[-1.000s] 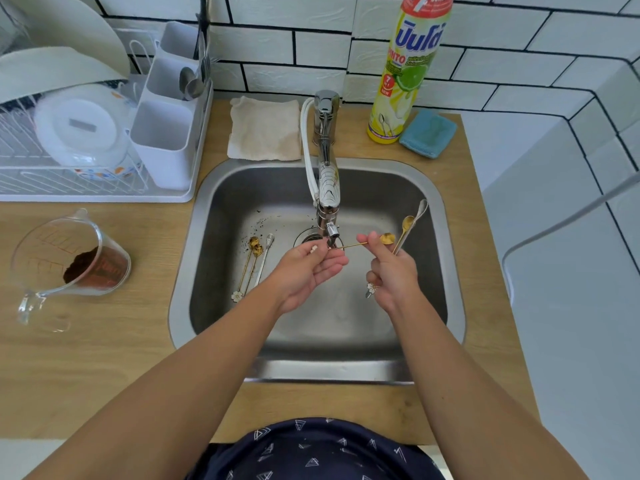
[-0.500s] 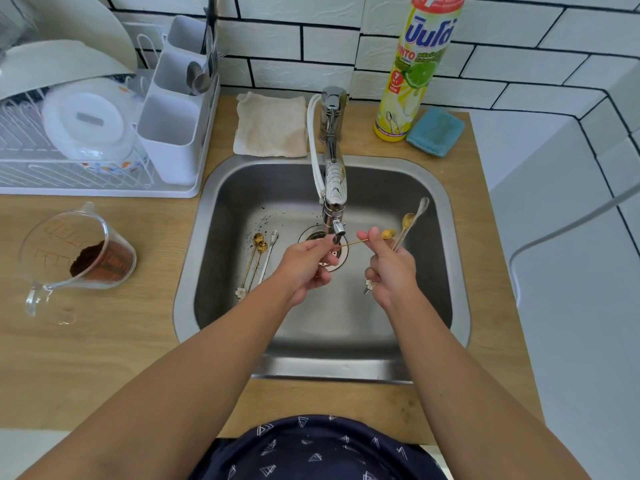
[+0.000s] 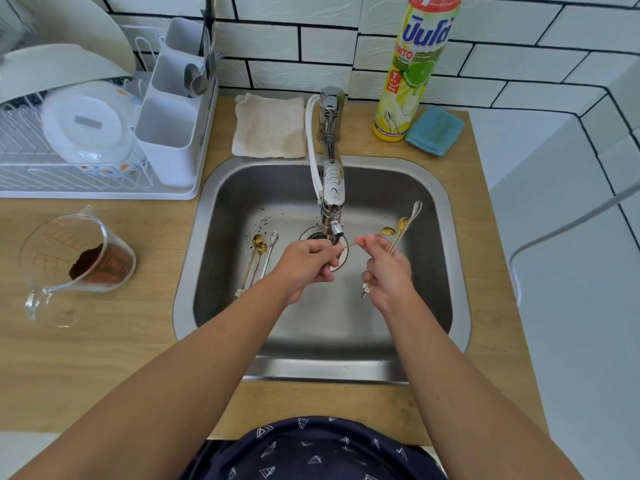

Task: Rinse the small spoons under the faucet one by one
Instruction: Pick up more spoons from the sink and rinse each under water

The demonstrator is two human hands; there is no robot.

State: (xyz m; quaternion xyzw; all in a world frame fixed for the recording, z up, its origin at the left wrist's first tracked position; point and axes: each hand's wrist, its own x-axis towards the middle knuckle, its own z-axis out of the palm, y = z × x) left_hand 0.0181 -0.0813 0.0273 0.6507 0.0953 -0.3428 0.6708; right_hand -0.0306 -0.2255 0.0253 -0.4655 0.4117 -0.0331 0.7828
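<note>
A thin gold spoon lies level under the faucet spout, over the steel sink. My left hand pinches its handle end below the spout. My right hand pinches its stem near the bowl and also grips two more spoons, one gold and one silver, which stick up to the right. Three dirty small spoons lie on the sink floor at the left, with dark crumbs around them. I cannot tell whether water is running.
A white dish rack with a cutlery holder stands at the back left. A glass measuring cup with brown powder sits on the wooden counter. Behind the sink are a folded cloth, a yellow dish soap bottle and a blue sponge.
Both hands have kept the gold spoon under the spout with only small finger shifts. The camera view has shifted slightly.
</note>
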